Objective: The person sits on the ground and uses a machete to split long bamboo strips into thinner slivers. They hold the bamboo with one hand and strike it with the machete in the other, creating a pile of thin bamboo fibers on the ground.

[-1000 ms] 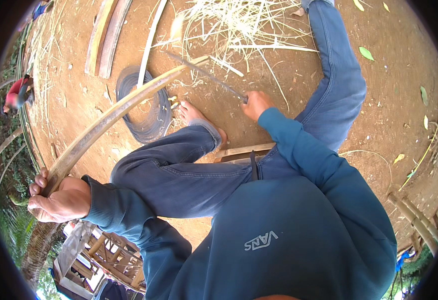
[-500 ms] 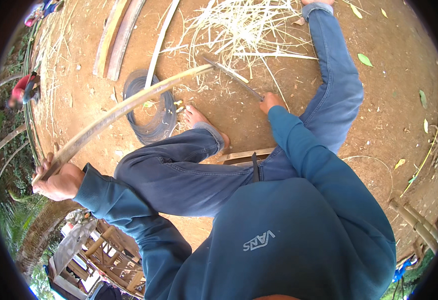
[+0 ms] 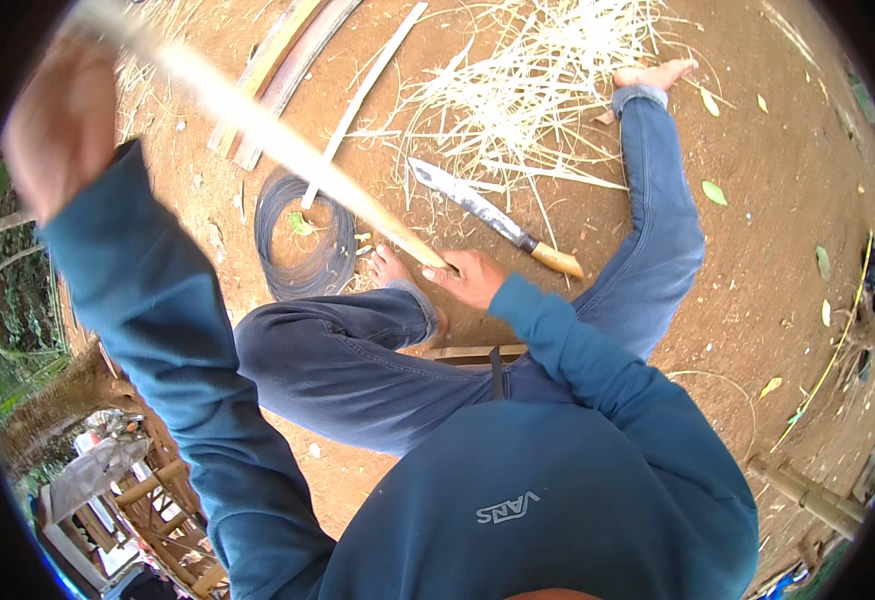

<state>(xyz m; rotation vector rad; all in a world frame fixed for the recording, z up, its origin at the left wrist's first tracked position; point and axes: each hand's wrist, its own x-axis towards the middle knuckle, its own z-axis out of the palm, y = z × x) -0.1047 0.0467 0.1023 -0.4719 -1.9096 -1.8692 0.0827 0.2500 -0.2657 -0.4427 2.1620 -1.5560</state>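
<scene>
A long, pale bamboo strip (image 3: 328,180) slants across the view from upper left toward my knees, its far part smeared by motion. My right hand (image 3: 473,278) is closed on its near end, thumb on top. At the upper left my left hand (image 3: 63,130) is raised beside the strip's far end; its fingers are too blurred to show whether they grip it. A machete (image 3: 473,205) with a yellowish wooden handle lies on the dirt between my feet, held by neither hand.
Beyond the machete spreads a heap of thin pale shavings (image 3: 538,90). A coil of dark wire (image 3: 303,240) lies beside my left foot. Long wooden slats (image 3: 283,75) and a narrow pale strip (image 3: 368,100) rest at the upper left. Bamboo poles (image 3: 808,500) lie at the right.
My right hand has let go of the machete, now on the ground, and taken the bamboo strip's near end. My left hand has swung up and forward, and the strip's slant has reversed.
</scene>
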